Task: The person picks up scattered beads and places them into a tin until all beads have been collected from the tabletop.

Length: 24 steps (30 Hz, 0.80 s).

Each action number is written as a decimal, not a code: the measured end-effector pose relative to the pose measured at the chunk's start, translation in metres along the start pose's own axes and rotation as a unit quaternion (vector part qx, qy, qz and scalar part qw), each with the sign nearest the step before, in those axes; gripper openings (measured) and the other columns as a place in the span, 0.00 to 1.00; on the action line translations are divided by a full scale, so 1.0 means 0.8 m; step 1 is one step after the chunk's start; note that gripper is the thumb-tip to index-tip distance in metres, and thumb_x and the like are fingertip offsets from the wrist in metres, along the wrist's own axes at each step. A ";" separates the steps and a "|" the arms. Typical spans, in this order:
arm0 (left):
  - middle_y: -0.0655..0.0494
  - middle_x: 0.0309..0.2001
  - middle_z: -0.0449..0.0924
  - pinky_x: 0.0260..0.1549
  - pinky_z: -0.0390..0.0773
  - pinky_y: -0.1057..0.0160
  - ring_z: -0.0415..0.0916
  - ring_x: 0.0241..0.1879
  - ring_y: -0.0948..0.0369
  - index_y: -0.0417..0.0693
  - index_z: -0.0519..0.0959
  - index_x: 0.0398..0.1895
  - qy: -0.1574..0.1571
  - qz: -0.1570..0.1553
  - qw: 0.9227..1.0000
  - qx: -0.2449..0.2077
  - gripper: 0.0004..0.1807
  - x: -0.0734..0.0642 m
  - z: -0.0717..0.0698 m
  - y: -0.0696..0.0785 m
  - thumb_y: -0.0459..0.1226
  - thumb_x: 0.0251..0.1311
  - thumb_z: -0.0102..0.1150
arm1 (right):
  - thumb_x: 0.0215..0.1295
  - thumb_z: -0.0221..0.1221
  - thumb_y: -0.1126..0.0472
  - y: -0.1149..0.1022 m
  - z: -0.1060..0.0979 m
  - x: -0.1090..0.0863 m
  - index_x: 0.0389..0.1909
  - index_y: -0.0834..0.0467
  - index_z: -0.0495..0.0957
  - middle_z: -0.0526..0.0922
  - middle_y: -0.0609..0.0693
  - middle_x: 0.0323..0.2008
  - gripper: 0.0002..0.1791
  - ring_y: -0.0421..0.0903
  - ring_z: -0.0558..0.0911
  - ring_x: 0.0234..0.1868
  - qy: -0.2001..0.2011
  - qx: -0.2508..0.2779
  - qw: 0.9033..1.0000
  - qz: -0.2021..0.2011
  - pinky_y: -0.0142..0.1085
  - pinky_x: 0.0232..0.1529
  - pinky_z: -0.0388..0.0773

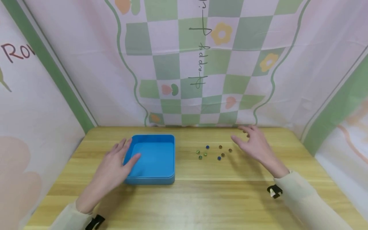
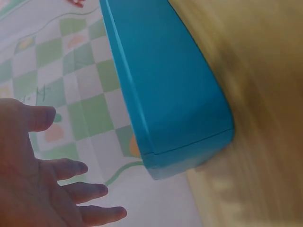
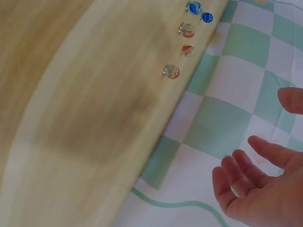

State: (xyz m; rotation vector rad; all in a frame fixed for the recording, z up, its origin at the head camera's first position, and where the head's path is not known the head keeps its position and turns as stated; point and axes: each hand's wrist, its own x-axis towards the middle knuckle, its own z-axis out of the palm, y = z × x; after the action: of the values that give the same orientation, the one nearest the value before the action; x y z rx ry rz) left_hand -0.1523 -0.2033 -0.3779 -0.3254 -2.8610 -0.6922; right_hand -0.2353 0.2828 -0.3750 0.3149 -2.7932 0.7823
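A square blue box [image 1: 152,159] without a lid stands left of centre on the wooden table. Over its left rim hovers my left hand [image 1: 113,164], fingers spread and loosely bent, holding nothing. In the left wrist view the blue box [image 2: 170,80] shows its side wall, apart from the fingers. Several glass marbles lie loose right of the box: a blue marble [image 1: 207,147], a green marble [image 1: 205,154] and an amber marble [image 1: 220,147] among them. My right hand [image 1: 256,143] is raised to the right of the marbles, its fingers relaxed and nothing in them.
The wooden table [image 1: 195,204] reaches back to a hanging checkered cloth [image 1: 194,64]. Printed cloth walls [image 1: 37,127] stand on the left and right sides. Both sleeves [image 1: 304,195] carry a dark band near the wrist.
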 end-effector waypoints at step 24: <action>0.23 0.59 0.77 0.46 0.88 0.43 0.83 0.48 0.36 0.23 0.52 0.79 -0.088 -0.104 0.986 -0.095 0.67 -0.033 0.025 -0.039 0.59 0.54 0.79 | 0.71 0.68 0.48 0.011 0.005 -0.007 0.68 0.68 0.75 0.82 0.60 0.53 0.35 0.55 0.79 0.53 -0.091 0.166 0.973 0.135 0.38 0.47 0.78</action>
State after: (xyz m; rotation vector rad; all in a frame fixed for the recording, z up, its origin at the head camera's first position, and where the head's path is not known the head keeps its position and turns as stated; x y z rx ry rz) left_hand -0.1375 -0.2250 -0.4149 -0.1184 -3.0322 -1.0266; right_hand -0.2330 0.2892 -0.3842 0.0596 -2.9045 1.3529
